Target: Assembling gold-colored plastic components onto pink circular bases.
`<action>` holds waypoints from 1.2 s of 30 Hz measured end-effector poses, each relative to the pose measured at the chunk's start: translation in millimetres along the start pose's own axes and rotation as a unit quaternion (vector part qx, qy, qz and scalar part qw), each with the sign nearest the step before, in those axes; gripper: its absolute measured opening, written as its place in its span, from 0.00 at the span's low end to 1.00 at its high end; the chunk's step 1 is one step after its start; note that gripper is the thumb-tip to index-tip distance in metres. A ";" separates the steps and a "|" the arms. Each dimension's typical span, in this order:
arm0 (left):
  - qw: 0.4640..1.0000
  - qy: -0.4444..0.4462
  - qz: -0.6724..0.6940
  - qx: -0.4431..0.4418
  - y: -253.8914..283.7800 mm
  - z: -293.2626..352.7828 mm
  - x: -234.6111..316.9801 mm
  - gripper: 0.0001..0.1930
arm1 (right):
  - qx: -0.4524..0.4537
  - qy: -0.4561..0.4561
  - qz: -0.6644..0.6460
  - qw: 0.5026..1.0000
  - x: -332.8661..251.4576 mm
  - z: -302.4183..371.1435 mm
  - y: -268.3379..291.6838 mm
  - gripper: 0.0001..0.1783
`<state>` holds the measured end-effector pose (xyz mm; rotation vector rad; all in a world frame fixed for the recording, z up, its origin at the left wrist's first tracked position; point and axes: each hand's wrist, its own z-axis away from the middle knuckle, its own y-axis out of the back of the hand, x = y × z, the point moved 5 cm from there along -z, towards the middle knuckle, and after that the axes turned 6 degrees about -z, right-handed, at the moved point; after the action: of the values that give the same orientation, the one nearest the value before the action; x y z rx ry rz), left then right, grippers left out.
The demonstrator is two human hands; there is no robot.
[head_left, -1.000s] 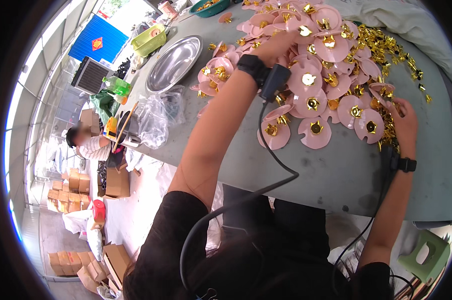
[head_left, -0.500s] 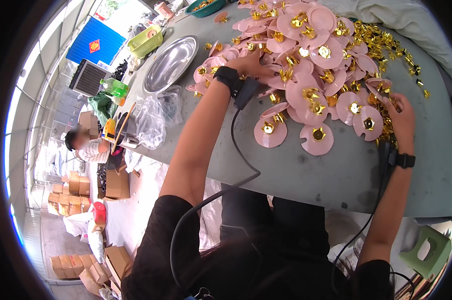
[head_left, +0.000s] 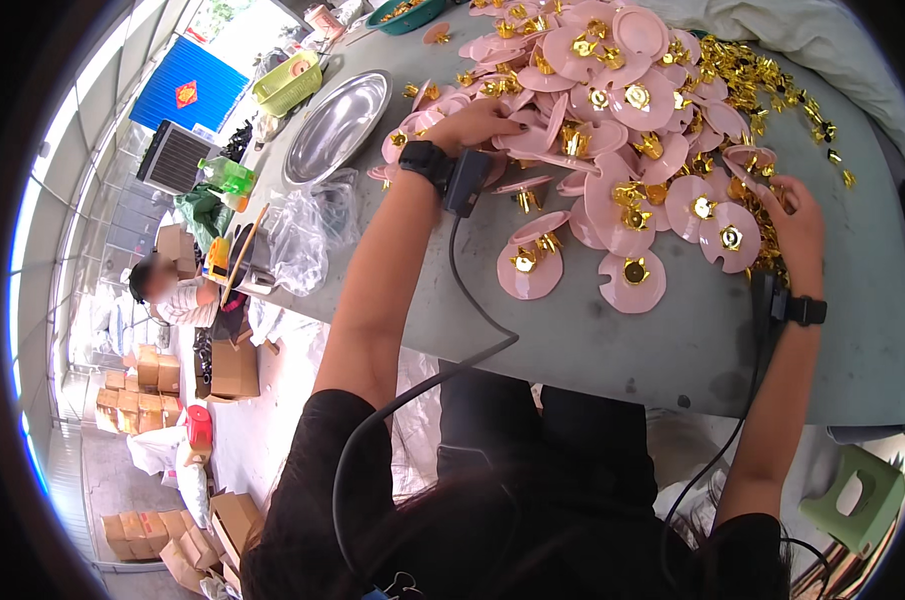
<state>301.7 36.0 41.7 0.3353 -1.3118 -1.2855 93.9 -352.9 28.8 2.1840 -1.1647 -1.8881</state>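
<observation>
I see the left hand point(head_left: 471, 124) has slid outward, half-curled; the right hand point(head_left: 798, 215) stays loosely bent (I can't tell either's grip); pink discs point(head_left: 607, 190) between them lie more exposed.

Head-worn fisheye view, facing steeply down, left hand point(head_left: 473, 124), right hand point(head_left: 799, 214) and table point(head_left: 583, 350) at near range

Cardboard boxes point(head_left: 138, 403) sit far left, a green stool point(head_left: 879, 492) right.
</observation>
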 end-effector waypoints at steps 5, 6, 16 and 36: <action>0.988 -0.021 0.148 0.047 0.0 21.5 -3.7 0.24 | -0.006 0.008 -0.011 1.000 3.5 -2.0 -1.8 0.17; 0.984 -0.046 0.148 0.087 1.6 25.6 -0.3 0.22 | -0.009 0.010 -0.027 1.000 7.2 -3.0 -1.7 0.17; 0.928 -0.123 0.005 0.351 29.7 55.3 23.1 0.10 | 0.043 -0.020 -0.024 0.999 -14.1 3.0 5.3 0.19; 0.916 -0.069 -0.130 0.373 17.7 77.6 16.5 0.22 | -0.014 0.107 -0.104 0.989 -34.4 6.7 -2.0 0.18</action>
<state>241.8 63.8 89.1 0.9941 -1.9038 -0.9789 89.7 -329.9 55.0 2.5030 -0.8999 -1.6687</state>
